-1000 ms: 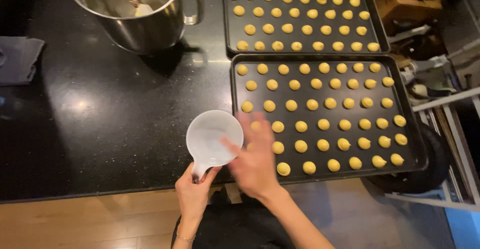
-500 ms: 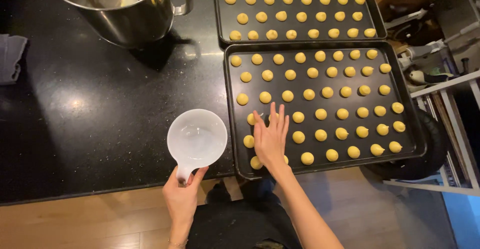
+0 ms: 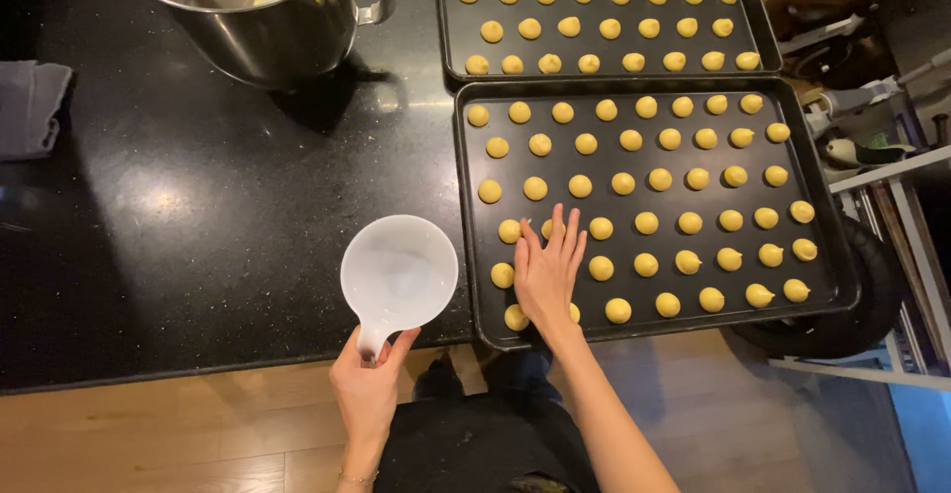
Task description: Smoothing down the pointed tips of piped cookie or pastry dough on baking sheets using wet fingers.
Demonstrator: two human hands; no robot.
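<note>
My left hand (image 3: 370, 376) grips the short handle of a white plastic measuring cup (image 3: 399, 272), held over the front edge of the black counter (image 3: 198, 245). My right hand (image 3: 548, 270) lies flat, fingers together and stretched out, over the near left part of a dark baking tray (image 3: 827, 295). Its fingertips rest among the small round yellow dough mounds (image 3: 646, 222) that fill the tray in rows. A few mounds are hidden under the palm.
A second dark tray (image 3: 451, 17) of the same dough mounds lies behind the first. A large steel pot (image 3: 267, 17) with a utensil inside stands at the back left. A grey cloth (image 3: 30, 107) lies at the far left. Wire shelving (image 3: 892, 176) stands to the right; wooden floor below.
My right hand has moved from the tray's near left corner further in over the dough mounds and flattened out. The cup has stayed in my left hand, almost still.
</note>
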